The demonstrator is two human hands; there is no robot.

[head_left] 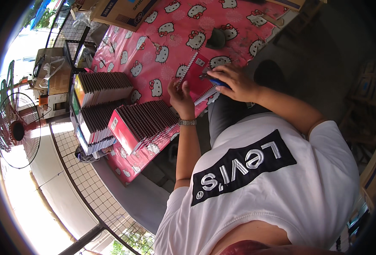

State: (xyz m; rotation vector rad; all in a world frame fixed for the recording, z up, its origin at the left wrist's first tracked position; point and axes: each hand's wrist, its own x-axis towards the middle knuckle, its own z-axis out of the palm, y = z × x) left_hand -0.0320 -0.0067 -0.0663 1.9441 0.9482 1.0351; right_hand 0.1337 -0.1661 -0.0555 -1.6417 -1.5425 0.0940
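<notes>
Pliers with blue handles (218, 83) poised over our red coil-bound notebook (192, 77)

We took the row of red-covered, dark-coiled notebooks (147, 121) as our landmark. Right of that row and beyond it, the single notebook was on the pink cat-patterned tablecloth (166, 70); whether it lay fully flat, we could not tell. Our left hand (181, 100), just right of the row, had fingers half curled and apart near the coil; contact was unclear to us. Our right hand (239, 86), farther right, had its fingers wrapped about the pliers' handles. We judged that we were finishing the coil's wire. The next move, we reckoned, called for steadying the notebook left-handed and setting the pliers' tips squarely on the wire.
</notes>
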